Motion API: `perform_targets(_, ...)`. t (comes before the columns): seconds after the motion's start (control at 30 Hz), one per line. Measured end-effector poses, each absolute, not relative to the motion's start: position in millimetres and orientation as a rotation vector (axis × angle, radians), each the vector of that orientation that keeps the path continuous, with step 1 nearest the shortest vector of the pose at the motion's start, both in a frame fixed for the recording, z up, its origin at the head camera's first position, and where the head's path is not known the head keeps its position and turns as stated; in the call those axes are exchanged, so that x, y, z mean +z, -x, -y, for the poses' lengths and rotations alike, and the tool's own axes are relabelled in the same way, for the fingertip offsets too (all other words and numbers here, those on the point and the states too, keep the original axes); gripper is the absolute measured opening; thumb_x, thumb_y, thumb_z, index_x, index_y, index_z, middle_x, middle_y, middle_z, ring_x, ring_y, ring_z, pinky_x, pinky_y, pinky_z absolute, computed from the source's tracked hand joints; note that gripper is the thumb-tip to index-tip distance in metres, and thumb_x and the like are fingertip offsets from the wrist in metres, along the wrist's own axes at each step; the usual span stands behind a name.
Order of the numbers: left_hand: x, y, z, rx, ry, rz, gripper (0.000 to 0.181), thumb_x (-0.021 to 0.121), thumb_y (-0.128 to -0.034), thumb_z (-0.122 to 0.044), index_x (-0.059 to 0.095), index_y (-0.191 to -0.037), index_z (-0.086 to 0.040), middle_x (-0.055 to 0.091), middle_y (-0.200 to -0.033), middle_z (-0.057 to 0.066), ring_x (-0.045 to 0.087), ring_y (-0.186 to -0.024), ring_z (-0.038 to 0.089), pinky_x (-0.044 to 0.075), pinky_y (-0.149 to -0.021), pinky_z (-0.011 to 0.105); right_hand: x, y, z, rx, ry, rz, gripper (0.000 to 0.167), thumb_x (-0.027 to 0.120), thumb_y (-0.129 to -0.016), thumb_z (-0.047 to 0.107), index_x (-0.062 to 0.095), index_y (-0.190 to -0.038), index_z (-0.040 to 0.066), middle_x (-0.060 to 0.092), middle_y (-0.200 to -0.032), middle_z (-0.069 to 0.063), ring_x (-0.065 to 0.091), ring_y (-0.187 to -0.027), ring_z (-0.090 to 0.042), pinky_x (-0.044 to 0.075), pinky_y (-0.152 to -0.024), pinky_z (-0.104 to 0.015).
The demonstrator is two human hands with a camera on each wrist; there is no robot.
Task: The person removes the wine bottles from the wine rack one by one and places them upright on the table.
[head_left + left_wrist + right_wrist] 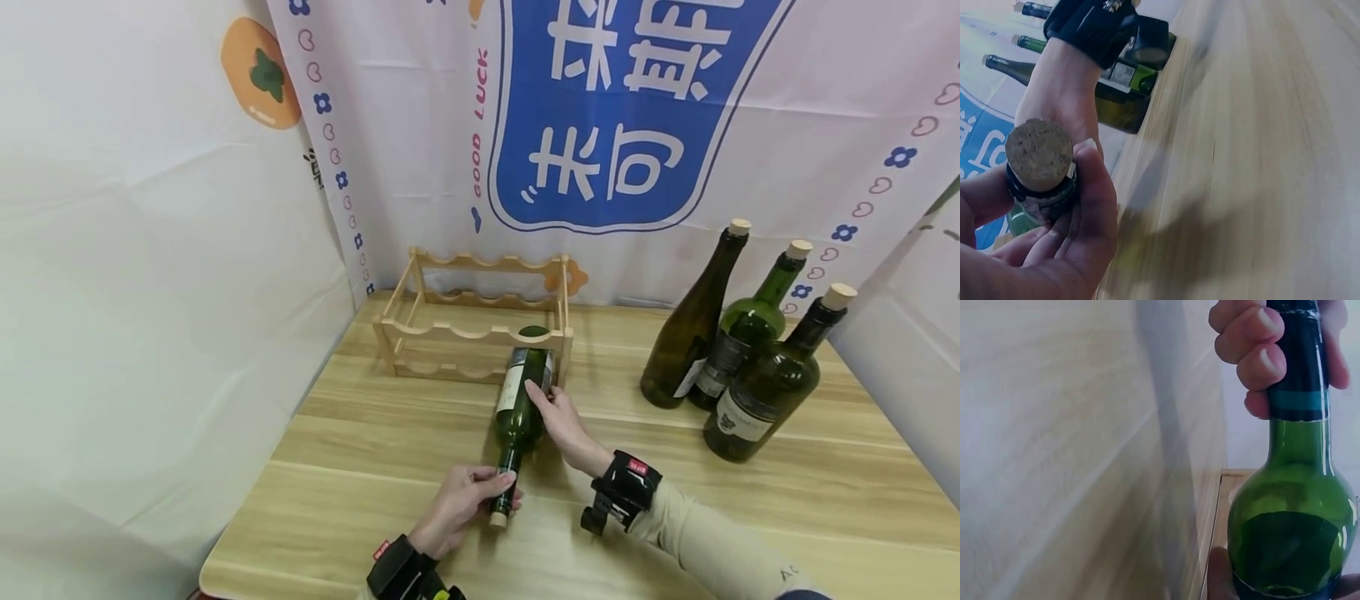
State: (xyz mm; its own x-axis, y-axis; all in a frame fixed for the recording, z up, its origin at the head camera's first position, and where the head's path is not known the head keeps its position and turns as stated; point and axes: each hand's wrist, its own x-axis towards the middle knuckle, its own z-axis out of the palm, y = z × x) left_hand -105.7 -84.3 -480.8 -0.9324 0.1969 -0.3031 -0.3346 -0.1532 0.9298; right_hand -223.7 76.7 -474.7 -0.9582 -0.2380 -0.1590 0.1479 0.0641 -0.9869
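Observation:
A green wine bottle [517, 417] with a pale label and a cork lies with its base inside the wooden wine rack [465, 335], at the rack's right end. The rack's upper front rail crosses over the bottle near its base. My left hand [467, 504] grips the dark neck just behind the cork [1039, 154], and in the right wrist view its fingers [1264, 362] curl round the neck. My right hand [558, 423] holds the bottle's body from the right side, thumb on top. Its other fingers are mostly hidden beneath the glass.
Three corked bottles stand at the right of the wooden table [360, 467]: a slim brownish one [686, 333], a green one [752, 325] behind, and a wide dark green one [772, 387] nearer me. A printed cloth [427, 150] hangs behind the rack.

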Motion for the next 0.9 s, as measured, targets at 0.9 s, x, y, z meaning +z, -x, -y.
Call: perform_targets(0.9,-476.8,78.7,126.5,2.005,0.007,-1.747,0.047,0.065,-0.0921,-0.019,0.056,-0.117,0.020,0.075,-0.090,0.014,0.072,-0.076,0.012,0.059,-0.073,0.026,-472.8,187.0,-71.7,-2.008,0.059,-1.925,0.058,0.053,-0.097,0.044,0.042,-0.135,0.001,0.065,-0.107,-0.015,0.064,-0.079,-0.011,0.051,-0.064,-0.027)
